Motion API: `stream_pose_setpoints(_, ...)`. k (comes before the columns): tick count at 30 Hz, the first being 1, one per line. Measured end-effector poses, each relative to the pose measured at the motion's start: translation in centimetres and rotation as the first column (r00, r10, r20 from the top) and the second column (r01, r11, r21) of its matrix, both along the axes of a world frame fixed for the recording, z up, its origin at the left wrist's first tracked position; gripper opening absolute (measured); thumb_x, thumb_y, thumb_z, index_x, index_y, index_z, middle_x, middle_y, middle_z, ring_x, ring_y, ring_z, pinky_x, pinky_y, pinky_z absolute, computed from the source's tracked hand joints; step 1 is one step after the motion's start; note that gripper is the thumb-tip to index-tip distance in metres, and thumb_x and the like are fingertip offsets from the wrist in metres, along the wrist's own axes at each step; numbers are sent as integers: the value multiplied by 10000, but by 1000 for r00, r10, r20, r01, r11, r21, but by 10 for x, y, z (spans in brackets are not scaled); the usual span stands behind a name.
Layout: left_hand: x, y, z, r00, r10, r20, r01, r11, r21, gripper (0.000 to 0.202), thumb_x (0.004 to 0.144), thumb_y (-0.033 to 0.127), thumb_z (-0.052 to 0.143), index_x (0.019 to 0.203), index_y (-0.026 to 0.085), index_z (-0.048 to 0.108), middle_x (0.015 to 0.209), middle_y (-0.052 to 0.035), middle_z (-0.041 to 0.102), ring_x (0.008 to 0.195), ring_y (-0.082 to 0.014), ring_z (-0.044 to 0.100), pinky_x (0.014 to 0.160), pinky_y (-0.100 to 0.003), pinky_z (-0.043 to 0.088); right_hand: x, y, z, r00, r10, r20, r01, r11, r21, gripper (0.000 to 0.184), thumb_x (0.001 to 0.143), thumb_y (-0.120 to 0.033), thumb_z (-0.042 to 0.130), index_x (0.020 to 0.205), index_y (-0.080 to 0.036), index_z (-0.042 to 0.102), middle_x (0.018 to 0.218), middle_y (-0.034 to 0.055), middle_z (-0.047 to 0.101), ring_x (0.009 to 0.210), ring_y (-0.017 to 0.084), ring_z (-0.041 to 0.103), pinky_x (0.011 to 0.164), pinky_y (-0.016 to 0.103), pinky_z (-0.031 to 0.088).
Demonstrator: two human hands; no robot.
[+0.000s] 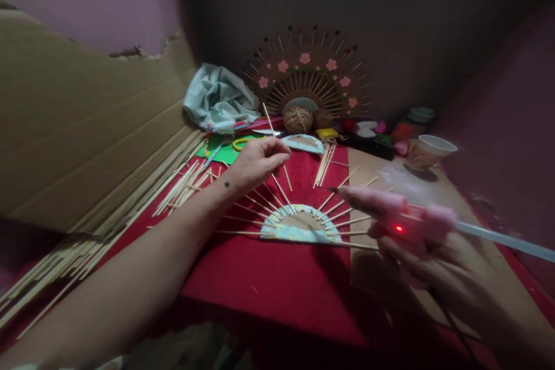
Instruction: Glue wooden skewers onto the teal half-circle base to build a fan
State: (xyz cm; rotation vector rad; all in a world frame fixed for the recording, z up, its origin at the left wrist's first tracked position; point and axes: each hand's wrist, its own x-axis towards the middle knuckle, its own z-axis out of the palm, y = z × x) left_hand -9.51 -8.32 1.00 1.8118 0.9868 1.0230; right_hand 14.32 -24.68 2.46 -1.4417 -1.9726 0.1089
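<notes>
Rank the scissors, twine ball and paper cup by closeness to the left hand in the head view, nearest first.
1. Scissors, just beyond the left hand, slightly to its left.
2. Twine ball, farther back and to the right, in front of the fan.
3. Paper cup, far off to the right.

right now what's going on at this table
A person is working on a half-round fan of thin sticks lying on a red cloth. The left hand seems to pinch a stick at the fan's upper left. The right hand holds a pink glue gun, its red light on, over the right-hand sticks. A finished flowered fan stands behind.
</notes>
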Motion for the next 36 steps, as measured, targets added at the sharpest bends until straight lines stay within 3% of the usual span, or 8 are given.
stream_pose_setpoints(2,-1,1,0,1000,24,-5,-24,1000,-2,59,748,108,576,782,109,624,490,49,519,396,-49,444,405,-170,352,-16,10,4,987,157,-17,-158,974,-160,393,893,-337,494,1277,-316,577,1042,64,712,853,242,700,656,313,587)
stream_pose_setpoints(4,-1,2,-1,999,40,-22,-40,999,-9,70,752,102,570,785,112,631,484,52,518,387,-48,433,398,-170,340,-27,16,2,971,220,-93,-238,928,-287,412,921,-345,454,1325,-308,527,1210,61,649,1006,249,662,821,361,567)
stream_pose_setpoints(7,-1,3,-2,997,53,-50,-52,999,10,80,753,100,569,786,119,640,501,48,526,401,-54,446,410,-177,350,-32,18,-12,973,164,-164,-219,887,-407,430,926,-391,453,1347,-315,493,1322,54,575,1090,261,621,932,422,514)
stream_pose_setpoints(11,-1,5,-5,996,59,-74,-51,994,100,86,741,93,574,782,120,644,560,24,558,467,-76,509,470,-198,398,-29,18,-35,935,129,-331,-274,856,-439,464,927,-418,449,1381,-319,442,1369,41,535,1220,273,531,1033,464,430)
stream_pose_setpoints(15,-1,5,-7,993,74,-88,-58,982,179,93,752,119,569,799,119,649,581,17,571,483,-83,522,506,-220,419,-30,20,-42,933,133,-336,-275,863,-423,490,919,-398,472,1393,-280,440,1321,67,579,1198,289,549,1027,474,440)
stream_pose_setpoints(23,0,4,-7,982,122,-143,-77,954,288,122,747,136,560,792,121,671,667,-22,623,612,-109,539,574,-237,422,-33,17,-26,978,157,-139,-205,855,-477,463,932,-374,441,1391,-311,440,1356,23,551,1226,271,530,1028,446,451)
stream_pose_setpoints(29,0,4,-7,976,147,-158,-89,942,325,128,753,154,554,789,124,674,718,-42,644,678,-130,564,605,-251,438,-32,18,-36,976,154,-153,-209,863,-461,488,926,-364,448,1409,-302,409,1346,40,558,1214,278,540,1035,462,439)
stream_pose_setpoints(36,0,2,-6,972,162,-173,-93,932,349,126,757,156,546,781,142,669,719,-39,650,714,-151,587,616,-262,453,-42,17,-26,977,180,-113,-209,904,-373,434,907,-351,479,1339,-323,518,1216,20,654,1082,291,633,828,357,590)
